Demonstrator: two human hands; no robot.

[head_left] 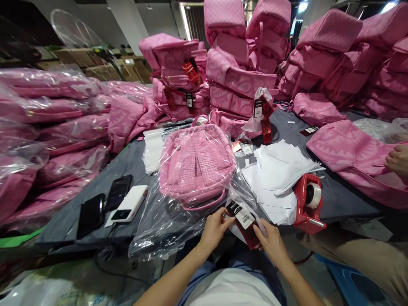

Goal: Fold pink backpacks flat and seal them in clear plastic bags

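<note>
A black and red hang tag with a white barcode label [245,219] is held between my two hands, just past the table's front edge. My left hand [214,227] pinches the tag's upper left side. Its lower right side is gripped by my right hand [269,238], with some thin white material beside the fingers. Directly beyond lies a pink backpack [197,163] inside a clear plastic bag [168,229], whose loose end spreads toward me. White paper sheets [277,170] lie in a messy pile to the right, next to a red tape dispenser [309,204].
Phones [91,214] and a white power bank [130,204] lie at the left. Bagged pink backpacks [54,123] are stacked farther left; tall piles of pink backpacks [242,80] stand behind. At the right edge, another person's hand [398,160] touches a pink backpack [353,157].
</note>
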